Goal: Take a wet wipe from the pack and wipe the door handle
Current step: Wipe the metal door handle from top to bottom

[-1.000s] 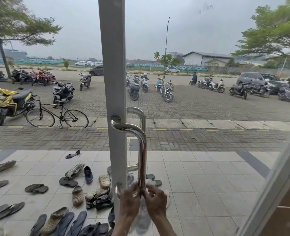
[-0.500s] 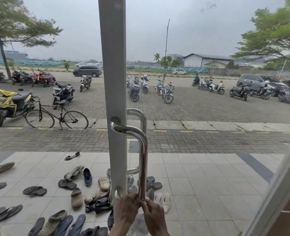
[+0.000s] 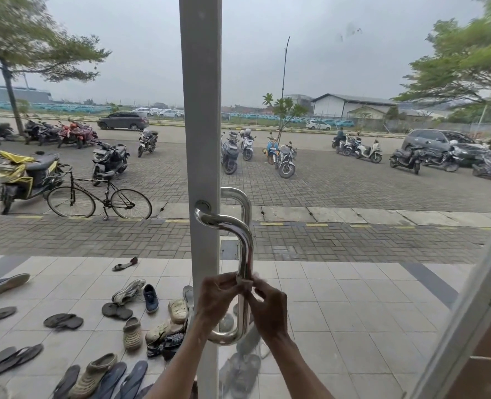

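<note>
A shiny steel D-shaped door handle [image 3: 245,246] is fixed to the white frame of a glass door [image 3: 201,110]. My left hand [image 3: 220,298] and my right hand [image 3: 267,305] meet around the handle's vertical bar, about halfway up. Between their fingertips a small pale wet wipe [image 3: 245,279] is pinched against the bar; most of it is hidden by my fingers. The wipe pack is not in view.
Through the glass lie several sandals and shoes [image 3: 129,295] on a tiled porch, then a bicycle [image 3: 100,197] and parked scooters on paving. A second door frame [image 3: 469,312] slants at the right edge.
Both hands have slid up the vertical bar from its lower end to about its middle, keeping the wipe pressed on it. The camera view has tilted slightly.
</note>
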